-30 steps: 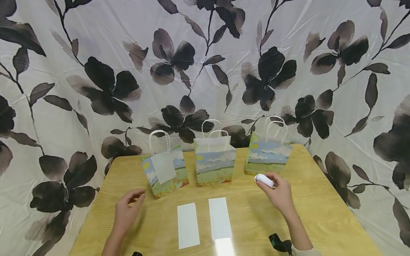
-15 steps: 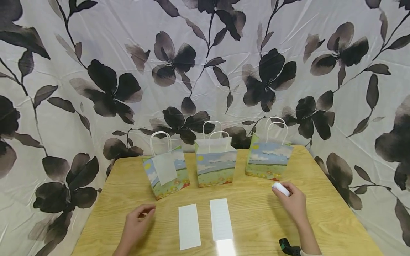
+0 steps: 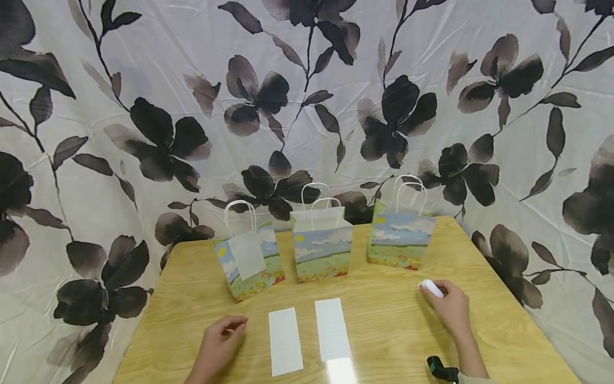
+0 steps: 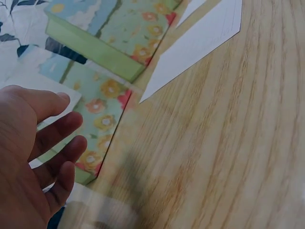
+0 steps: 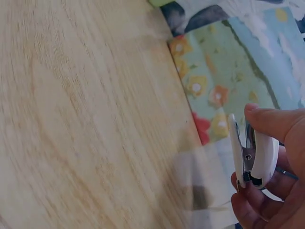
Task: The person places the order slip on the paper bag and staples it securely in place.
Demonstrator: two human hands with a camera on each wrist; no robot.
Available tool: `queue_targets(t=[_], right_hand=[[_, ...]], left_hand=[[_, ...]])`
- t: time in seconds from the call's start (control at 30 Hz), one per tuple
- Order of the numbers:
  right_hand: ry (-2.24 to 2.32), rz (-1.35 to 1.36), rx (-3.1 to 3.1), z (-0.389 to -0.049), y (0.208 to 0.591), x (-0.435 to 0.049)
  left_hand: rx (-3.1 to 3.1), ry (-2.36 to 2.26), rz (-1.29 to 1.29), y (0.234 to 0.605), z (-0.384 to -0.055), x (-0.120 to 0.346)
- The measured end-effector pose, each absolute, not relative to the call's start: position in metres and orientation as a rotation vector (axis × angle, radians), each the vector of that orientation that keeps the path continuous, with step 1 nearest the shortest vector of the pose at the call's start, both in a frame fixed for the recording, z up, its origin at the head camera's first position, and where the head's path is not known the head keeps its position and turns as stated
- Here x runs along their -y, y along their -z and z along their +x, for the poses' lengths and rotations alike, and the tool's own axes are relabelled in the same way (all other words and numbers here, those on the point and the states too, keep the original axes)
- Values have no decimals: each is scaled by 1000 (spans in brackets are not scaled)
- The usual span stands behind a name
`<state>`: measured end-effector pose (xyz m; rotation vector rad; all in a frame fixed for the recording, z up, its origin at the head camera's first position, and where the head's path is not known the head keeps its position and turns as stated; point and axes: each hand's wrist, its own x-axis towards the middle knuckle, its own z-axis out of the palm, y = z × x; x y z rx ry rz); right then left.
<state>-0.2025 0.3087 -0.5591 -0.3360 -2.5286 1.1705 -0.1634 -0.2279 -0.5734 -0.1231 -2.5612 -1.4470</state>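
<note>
A small white stapler (image 5: 256,152) is held in my right hand (image 3: 452,306), between the thumb and curled fingers, above the right side of the table. My left hand (image 3: 221,341) hovers at the front left, its fingers loosely bent around nothing, as the left wrist view confirms. Just right of it lies a white paper slip (image 3: 285,341), and beside that a second white slip (image 3: 333,329); faint lines show on them. Behind the left hand stands a painted paper bag (image 3: 274,266) with a white slip (image 3: 247,255) on its front.
A middle paper bag (image 3: 322,253) and a right paper bag (image 3: 402,241), both with white handles, stand along the back of the wooden table (image 3: 384,341). A floral cloth (image 3: 316,138) hangs behind them. A black device (image 3: 441,369) shows by the right wrist.
My right hand has moved right and toward me with the stapler. My left hand has moved right and nearer, from beside the left bag toward the slips. Bags and slips stay put.
</note>
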Motion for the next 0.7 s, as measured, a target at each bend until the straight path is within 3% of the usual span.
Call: queue_targets(t=[0.33,0.7], right_hand=[[-1122,-398,2634,-202,562,-311],[-1148,-421,2678,-205,573,-312]], left_hand=[[2712,1411,-24,565,-163,225],[2792,1316,-152,571,-177,224]])
